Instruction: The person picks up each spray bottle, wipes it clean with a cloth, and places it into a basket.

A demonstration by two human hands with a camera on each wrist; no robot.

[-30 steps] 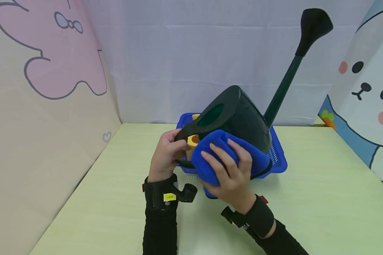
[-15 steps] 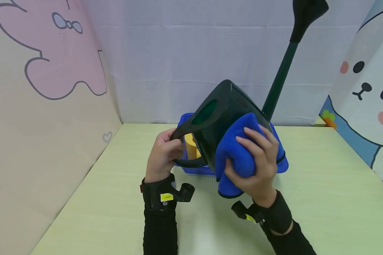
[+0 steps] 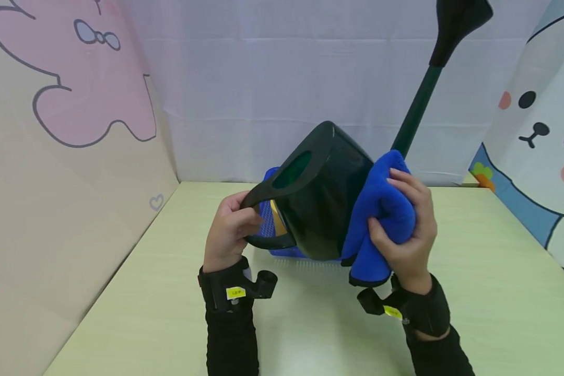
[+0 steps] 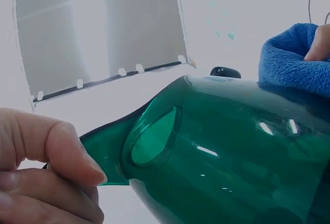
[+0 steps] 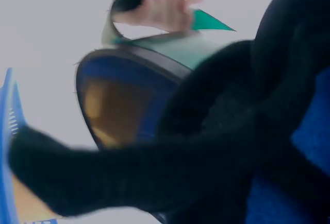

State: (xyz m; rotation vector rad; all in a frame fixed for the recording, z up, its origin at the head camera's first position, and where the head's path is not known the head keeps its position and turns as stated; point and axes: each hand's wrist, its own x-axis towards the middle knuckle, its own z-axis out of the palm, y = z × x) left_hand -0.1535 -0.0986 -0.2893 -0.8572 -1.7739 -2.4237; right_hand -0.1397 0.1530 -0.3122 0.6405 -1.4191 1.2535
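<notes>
A dark green watering can (image 3: 324,198) is held tilted above the table, its long spout rising to the upper right. My left hand (image 3: 230,230) grips its looped handle, with fingers curled round it; the left wrist view shows the thumb and fingers (image 4: 51,157) beside the glossy green body. In my right hand (image 3: 411,230) is a bunched blue cloth (image 3: 380,219) with dark edging, pressed against the base end of the can near the spout. The right wrist view is blurred, with dark cloth edging (image 5: 113,177) across much of it.
Behind the can stands a blue plastic basket (image 3: 286,251), mostly hidden, with something yellow (image 3: 278,219) in it. The pale table (image 3: 489,271) is bounded by a white curtain (image 3: 263,94) at the back and printed panels at both sides.
My right hand has slid the blue cloth rightward along the can from near the handle to the base end. The can and my left hand have shifted slightly left.
</notes>
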